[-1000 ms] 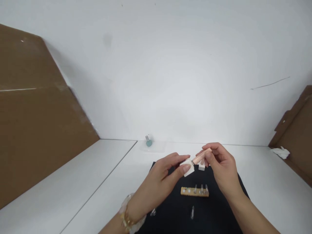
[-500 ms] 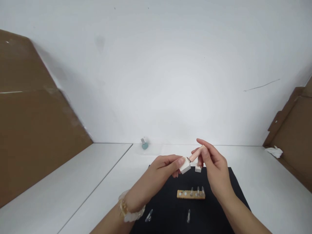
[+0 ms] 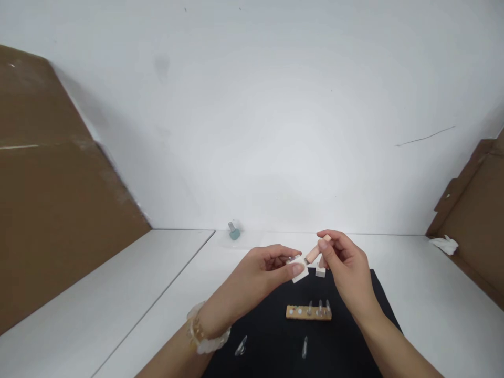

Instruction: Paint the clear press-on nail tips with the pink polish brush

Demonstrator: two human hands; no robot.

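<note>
Evidently, left fingers (image 3: 296,270) grip a white bottle (image 3: 299,271), right fingers (image 3: 324,243) its pink cap (image 3: 315,253); lettering illegible.

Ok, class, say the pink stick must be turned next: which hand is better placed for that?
Right, I'd judge. The right hand has its fingers on the pink stick, while the left hand has its grip on the white block and could steady it.

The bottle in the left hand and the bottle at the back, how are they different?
The held bottle is white; the back bottle is teal. The held bottle is tilted in the hands; the back bottle stands by the wall.
</note>
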